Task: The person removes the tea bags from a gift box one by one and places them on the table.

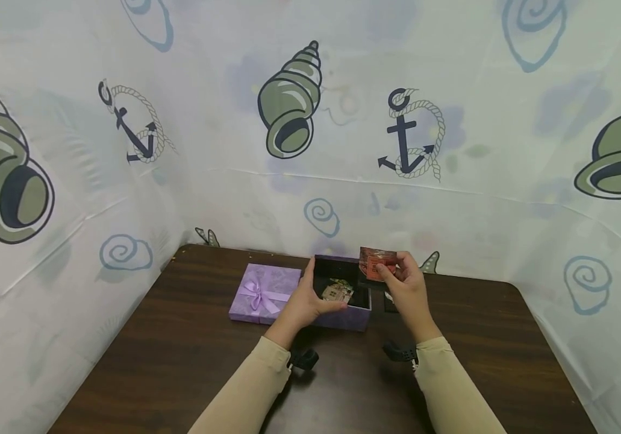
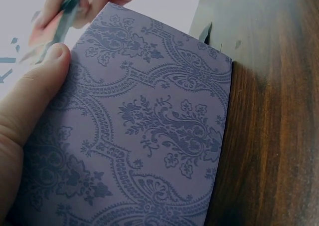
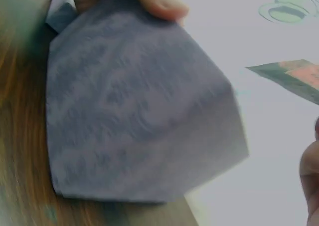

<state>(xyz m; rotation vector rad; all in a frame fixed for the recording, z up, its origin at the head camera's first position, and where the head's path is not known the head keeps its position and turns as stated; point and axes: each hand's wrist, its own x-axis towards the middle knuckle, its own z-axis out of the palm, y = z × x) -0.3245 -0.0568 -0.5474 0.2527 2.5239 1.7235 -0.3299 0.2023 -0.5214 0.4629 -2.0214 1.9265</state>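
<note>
A purple patterned gift box (image 1: 340,319) with a black inside stands uncovered on the table. My left hand (image 1: 306,306) grips it at its left end, the thumb (image 2: 47,76) over the near wall's top edge in the left wrist view. Inside lies a small flat piece with a house picture (image 1: 337,292). Above the box's right end, my right hand (image 1: 410,292) pinches a flat red-orange card (image 1: 373,263) between thumb and fingers. The card also shows in the right wrist view, beside the box's side wall (image 3: 134,111).
Left of the box lies its purple lid (image 1: 277,278) with a ribbon bow. A small dark flat item (image 1: 390,303) is partly hidden behind my right hand. The brown table (image 1: 191,337) meets a shell-and-anchor printed cloth (image 1: 223,199) at the back.
</note>
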